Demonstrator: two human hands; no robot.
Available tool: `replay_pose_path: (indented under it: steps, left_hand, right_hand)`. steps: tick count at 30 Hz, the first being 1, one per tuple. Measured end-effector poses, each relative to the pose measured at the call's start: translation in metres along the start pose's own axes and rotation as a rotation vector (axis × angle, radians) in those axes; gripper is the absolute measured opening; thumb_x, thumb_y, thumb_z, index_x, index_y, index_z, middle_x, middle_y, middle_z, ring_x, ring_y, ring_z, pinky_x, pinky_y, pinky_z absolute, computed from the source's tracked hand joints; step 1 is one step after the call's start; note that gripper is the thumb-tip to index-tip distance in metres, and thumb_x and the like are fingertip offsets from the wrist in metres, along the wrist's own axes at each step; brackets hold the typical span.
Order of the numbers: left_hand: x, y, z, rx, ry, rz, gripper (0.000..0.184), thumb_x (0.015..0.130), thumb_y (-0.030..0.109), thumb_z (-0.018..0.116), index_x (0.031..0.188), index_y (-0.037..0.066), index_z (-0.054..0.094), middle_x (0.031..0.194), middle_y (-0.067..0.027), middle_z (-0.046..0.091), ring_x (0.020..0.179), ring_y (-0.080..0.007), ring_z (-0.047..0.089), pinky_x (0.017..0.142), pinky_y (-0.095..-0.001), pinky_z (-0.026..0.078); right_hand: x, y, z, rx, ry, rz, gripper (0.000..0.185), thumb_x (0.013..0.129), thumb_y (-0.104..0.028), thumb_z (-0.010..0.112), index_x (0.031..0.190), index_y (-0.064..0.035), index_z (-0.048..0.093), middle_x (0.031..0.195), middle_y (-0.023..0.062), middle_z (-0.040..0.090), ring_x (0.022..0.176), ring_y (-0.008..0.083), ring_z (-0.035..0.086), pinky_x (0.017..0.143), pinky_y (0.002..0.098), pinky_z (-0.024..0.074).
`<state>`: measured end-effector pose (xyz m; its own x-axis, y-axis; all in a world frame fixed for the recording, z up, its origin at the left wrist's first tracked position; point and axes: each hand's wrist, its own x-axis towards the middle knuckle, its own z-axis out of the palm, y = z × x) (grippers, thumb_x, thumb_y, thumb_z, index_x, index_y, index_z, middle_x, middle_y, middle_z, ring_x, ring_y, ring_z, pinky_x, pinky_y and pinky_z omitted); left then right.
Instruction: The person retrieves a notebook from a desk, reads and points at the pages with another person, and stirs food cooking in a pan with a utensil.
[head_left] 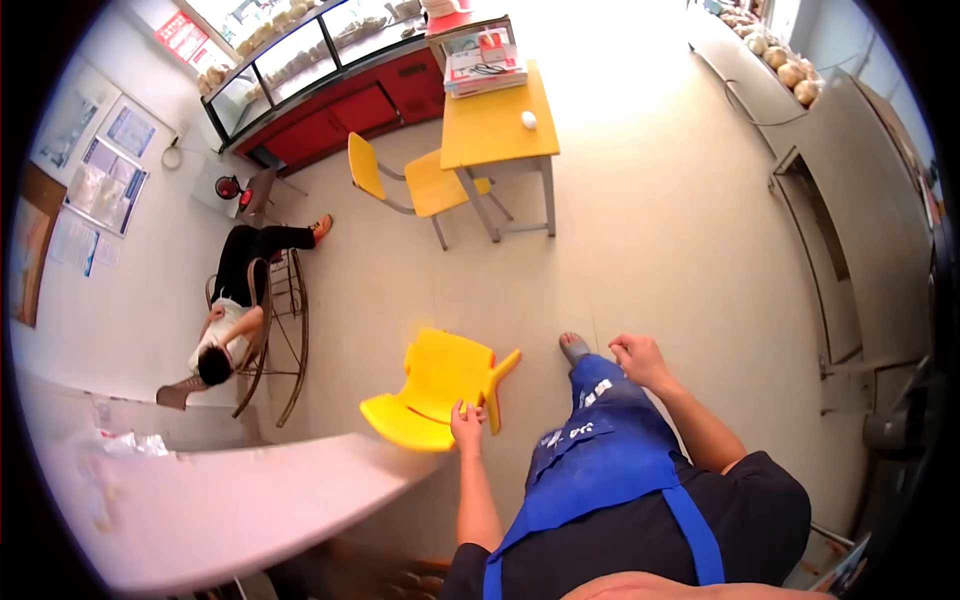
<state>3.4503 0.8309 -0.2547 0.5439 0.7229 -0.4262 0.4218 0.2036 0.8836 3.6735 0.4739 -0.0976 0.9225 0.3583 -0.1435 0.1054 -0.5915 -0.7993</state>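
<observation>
My left hand (468, 426) hangs in front of me with its fingers loosely bent and a little apart, and nothing shows in it. In this view it overlaps the edge of a small yellow plastic chair (432, 375); I cannot tell whether they touch. My right hand (640, 360) is held out beside my blue apron (590, 470), its fingers curled in with nothing visible inside. Below, one grey shoe (574, 347) stands on the pale floor.
A pinkish-white tabletop (240, 500) lies close on my left. Ahead are a yellow desk (495, 130) with an egg-like white object (528, 120) and a yellow chair (437, 183). A person (235, 310) reclines in a rocking chair at left. Metal cabinets (860, 210) line the right.
</observation>
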Motion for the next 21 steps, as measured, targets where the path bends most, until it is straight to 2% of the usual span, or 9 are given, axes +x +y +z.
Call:
replay_pose_path:
  steps: [1, 2, 5, 8, 10, 13, 15, 17, 21]
  left_hand:
    - [0.006, 0.01, -0.004, 0.009, 0.075, -0.01, 0.031, 0.102, 0.021, 0.058, 0.124, -0.001, 0.063, 0.091, -0.012, 0.072, 0.076, -0.0165, 0.069, 0.07, -0.0281, 0.057]
    - [0.007, 0.053, 0.003, 0.068, 0.116, 0.035, 0.032, 0.103, 0.02, 0.058, 0.127, 0.0, 0.061, 0.087, -0.0106, 0.071, 0.068, -0.0136, 0.064, 0.062, -0.0258, 0.053]
    - [0.037, 0.163, 0.009, 0.176, 0.05, 0.089, 0.029, 0.104, 0.021, 0.055, 0.12, 0.0, 0.067, 0.083, -0.0076, 0.071, 0.061, -0.0098, 0.057, 0.058, -0.0232, 0.046]
    - [0.13, 0.227, 0.003, 0.234, 0.071, 0.134, 0.032, 0.105, 0.026, 0.054, 0.113, 0.001, 0.072, 0.082, -0.0072, 0.072, 0.061, -0.0106, 0.056, 0.06, -0.0259, 0.047]
    - [0.228, 0.234, -0.011, 0.396, 0.099, 0.24, 0.034, 0.104, 0.029, 0.056, 0.111, 0.001, 0.072, 0.077, -0.0088, 0.07, 0.06, -0.0135, 0.057, 0.062, -0.0299, 0.05]
    - [0.341, 0.298, 0.019, 0.469, 0.096, 0.256, 0.039, 0.099, 0.034, 0.064, 0.12, 0.001, 0.068, 0.086, -0.0119, 0.069, 0.072, -0.0208, 0.063, 0.074, -0.0373, 0.052]
    - [0.407, 0.347, 0.045, 0.678, 0.242, 0.815, 0.052, 0.094, 0.034, 0.07, 0.133, 0.003, 0.058, 0.103, -0.0156, 0.064, 0.09, -0.0282, 0.061, 0.081, -0.0414, 0.049]
    - [0.46, 0.394, 0.063, 0.704, 0.245, 0.829, 0.07, 0.089, 0.034, 0.075, 0.145, 0.005, 0.046, 0.115, -0.0167, 0.058, 0.107, -0.0335, 0.056, 0.091, -0.0443, 0.046]
    - [0.568, 0.446, 0.082, 0.639, 0.253, 0.754, 0.072, 0.089, 0.037, 0.075, 0.145, 0.002, 0.045, 0.113, -0.0165, 0.057, 0.107, -0.0343, 0.055, 0.092, -0.0444, 0.046]
  right_hand:
    - [0.021, 0.0, 0.017, -0.131, 0.014, -0.054, 0.023, 0.094, -0.02, 0.061, 0.095, 0.0008, 0.072, 0.073, 0.0156, 0.071, 0.067, 0.0274, 0.071, 0.063, 0.0377, 0.0536]
    - [0.056, -0.028, 0.02, 0.005, -0.047, 0.025, 0.026, 0.094, -0.023, 0.061, 0.097, 0.0003, 0.072, 0.078, 0.0157, 0.072, 0.07, 0.0309, 0.071, 0.065, 0.0397, 0.0548]
    - [0.162, -0.103, 0.046, 0.125, -0.119, -0.037, 0.028, 0.093, -0.025, 0.063, 0.102, -0.0003, 0.072, 0.091, 0.0175, 0.073, 0.084, 0.0364, 0.069, 0.078, 0.0409, 0.0553]
    - [0.291, -0.137, 0.076, -0.013, -0.07, -0.219, 0.03, 0.093, -0.025, 0.065, 0.11, -0.0014, 0.072, 0.109, 0.021, 0.071, 0.106, 0.0367, 0.065, 0.093, 0.0424, 0.0516]
    - [0.375, -0.134, 0.111, -0.15, 0.015, -0.28, 0.032, 0.091, -0.026, 0.066, 0.112, -0.0013, 0.071, 0.112, 0.0226, 0.068, 0.112, 0.0373, 0.062, 0.097, 0.0441, 0.0494]
    - [0.491, -0.114, 0.157, -0.305, 0.141, -0.027, 0.033, 0.093, -0.029, 0.065, 0.116, -0.0051, 0.068, 0.109, 0.0181, 0.067, 0.102, 0.0372, 0.064, 0.09, 0.0463, 0.0512]
    - [0.551, -0.113, 0.171, -0.411, 0.271, 0.065, 0.037, 0.094, -0.032, 0.063, 0.12, -0.0063, 0.065, 0.113, 0.0183, 0.065, 0.102, 0.0372, 0.065, 0.088, 0.0478, 0.0514]
    - [0.599, -0.12, 0.198, -0.527, 0.358, 0.17, 0.041, 0.095, -0.035, 0.061, 0.125, -0.0076, 0.062, 0.116, 0.0185, 0.064, 0.101, 0.0372, 0.065, 0.086, 0.0494, 0.0516]
    - [0.645, -0.148, 0.238, -0.636, 0.471, 0.361, 0.049, 0.096, -0.039, 0.059, 0.135, -0.0103, 0.053, 0.119, 0.0173, 0.061, 0.101, 0.0368, 0.065, 0.082, 0.0519, 0.0518]
